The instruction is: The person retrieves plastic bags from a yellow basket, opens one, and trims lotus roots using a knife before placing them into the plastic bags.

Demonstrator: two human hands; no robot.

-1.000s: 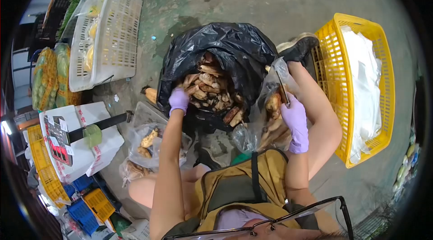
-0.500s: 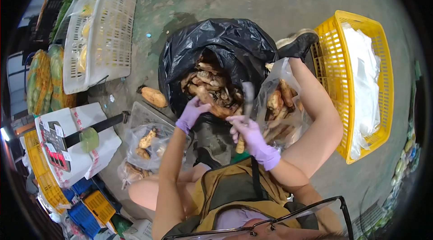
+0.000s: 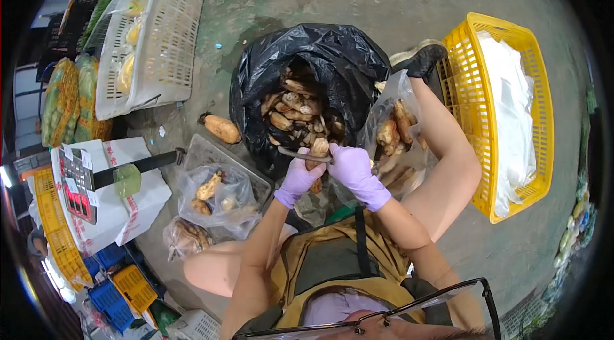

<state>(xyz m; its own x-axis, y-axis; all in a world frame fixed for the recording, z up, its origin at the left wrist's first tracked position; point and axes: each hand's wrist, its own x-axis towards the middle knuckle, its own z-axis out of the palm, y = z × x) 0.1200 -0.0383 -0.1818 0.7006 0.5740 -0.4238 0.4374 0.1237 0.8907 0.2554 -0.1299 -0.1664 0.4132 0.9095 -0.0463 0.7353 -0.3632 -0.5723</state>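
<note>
Purple gloves cover both hands, which meet at the near rim of a black plastic bag (image 3: 268,52) holding several lotus roots (image 3: 300,102). My left hand (image 3: 299,180) is closed around a pale brown piece of lotus root (image 3: 318,148), its end pointing away from me. Beside it, my right hand (image 3: 353,168) is closed on a knife, the handle hidden in the fist. The knife's thin curved blade (image 3: 294,154) lies leftward across the piece. Close to the right hand, a clear bag (image 3: 409,87) contains more lotus roots.
Left of the black bag are a loose lotus root (image 3: 220,128), a grey tray (image 3: 240,170) and clear bags (image 3: 185,177) of roots. A white crate (image 3: 163,39) and a scale (image 3: 78,183) stand farther left. On the right is a yellow crate (image 3: 470,116) with white plastic.
The knife has swung from upright to lying sideways across the root. Both hands have drawn together, and the root in the left hand now points away from me instead of slanting across the bag.
</note>
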